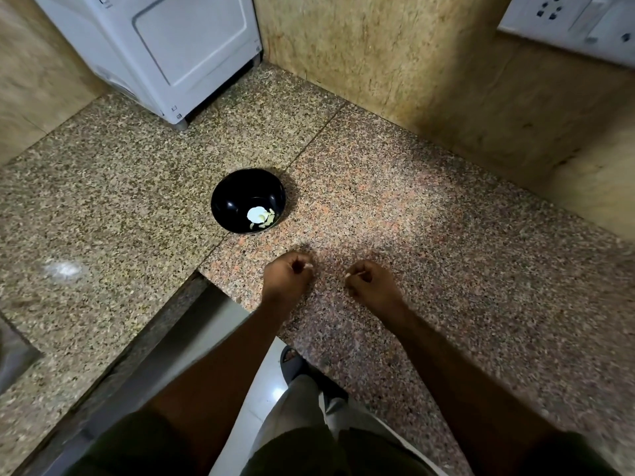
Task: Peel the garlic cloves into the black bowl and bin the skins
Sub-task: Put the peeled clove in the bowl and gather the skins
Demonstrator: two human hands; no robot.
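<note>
Both hands over the speckled granite counter (446, 235), black bowl beyond them.

I see my left hand (287, 274) and right hand (372, 281) curled above the counter, near each other but apart, each pinching what may be a pale scrap of garlic skin, too small to tell. The round glossy black bowl (237, 194) holds several peeled pale garlic cloves (266, 219) and a white patch. A white boxy appliance (165, 46) stands behind.

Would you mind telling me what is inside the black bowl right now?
The black bowl holds a few pale peeled garlic cloves beside a white patch, which could be skin or glare. The near wall hides part of the bowl's floor, so an exact count is not possible.
</note>
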